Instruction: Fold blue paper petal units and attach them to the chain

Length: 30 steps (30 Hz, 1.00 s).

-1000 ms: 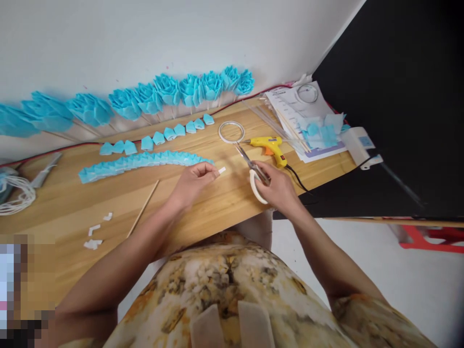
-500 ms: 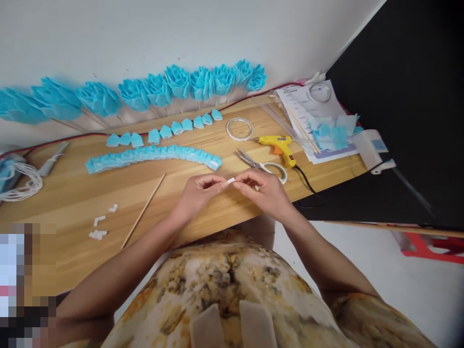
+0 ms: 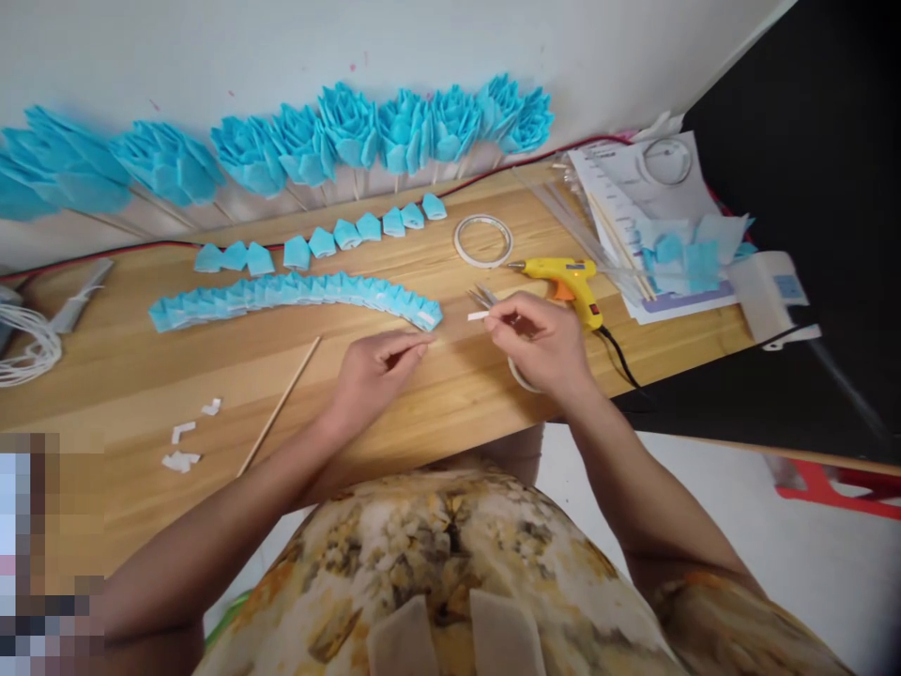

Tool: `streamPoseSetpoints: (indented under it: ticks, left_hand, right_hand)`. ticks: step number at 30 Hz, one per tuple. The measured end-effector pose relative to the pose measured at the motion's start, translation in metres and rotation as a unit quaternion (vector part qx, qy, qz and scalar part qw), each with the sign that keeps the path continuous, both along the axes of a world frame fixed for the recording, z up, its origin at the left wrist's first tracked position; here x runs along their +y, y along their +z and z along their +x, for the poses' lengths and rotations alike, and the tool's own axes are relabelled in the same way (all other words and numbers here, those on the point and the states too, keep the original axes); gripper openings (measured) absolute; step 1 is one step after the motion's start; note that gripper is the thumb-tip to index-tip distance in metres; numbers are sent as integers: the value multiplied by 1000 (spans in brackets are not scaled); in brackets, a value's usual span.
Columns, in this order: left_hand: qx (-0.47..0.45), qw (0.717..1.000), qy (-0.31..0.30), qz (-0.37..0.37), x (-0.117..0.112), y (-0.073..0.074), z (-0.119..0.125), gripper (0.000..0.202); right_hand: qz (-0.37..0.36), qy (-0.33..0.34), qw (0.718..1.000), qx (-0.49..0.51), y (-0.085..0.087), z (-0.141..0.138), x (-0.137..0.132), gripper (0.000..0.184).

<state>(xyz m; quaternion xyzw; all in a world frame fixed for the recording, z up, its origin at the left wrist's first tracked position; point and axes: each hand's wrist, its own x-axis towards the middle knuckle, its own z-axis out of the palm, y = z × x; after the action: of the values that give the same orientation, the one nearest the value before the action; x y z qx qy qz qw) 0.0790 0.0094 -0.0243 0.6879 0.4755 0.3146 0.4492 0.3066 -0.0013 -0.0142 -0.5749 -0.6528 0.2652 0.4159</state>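
Note:
My right hand (image 3: 542, 343) pinches a small white strip (image 3: 477, 316), perhaps tape or its backing, between thumb and forefinger. It is above the scissors (image 3: 522, 374), whose blades and white handle are partly covered. My left hand (image 3: 376, 380) is closed in a pinch close to the right end of a curved row of overlapping blue folded pieces (image 3: 302, 293). Anything between its fingertips is too small to make out. A white patch shows on the row's end piece.
Separate blue folded pieces (image 3: 322, 242) lie behind the row. Blue flowers on sticks (image 3: 404, 131) lean against the wall. Nearby are a tape roll (image 3: 484, 241), a yellow glue gun (image 3: 573, 282), a wooden stick (image 3: 282, 404), white scraps (image 3: 181, 460) and papers (image 3: 676, 188).
My hands have moved apart. The right hand has lifted away to the right with the white strip, while the left stays near the row's end. The view has shifted slightly.

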Motion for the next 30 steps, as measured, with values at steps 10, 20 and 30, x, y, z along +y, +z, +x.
streamPoseSetpoints:
  ticks: [10, 20, 30]
  left_hand:
    - [298, 905, -93, 289, 21, -30, -6, 31]
    - [321, 876, -103, 344, 21, -26, -5, 24]
    - [319, 878, -105, 340, 22, -25, -5, 23]
  right_hand:
    - [-115, 121, 986, -14, -5, 9, 44, 16]
    - [-169, 167, 971, -38, -18, -2, 56, 17]
    - [-144, 168, 972, -83, -22, -6, 57, 13]
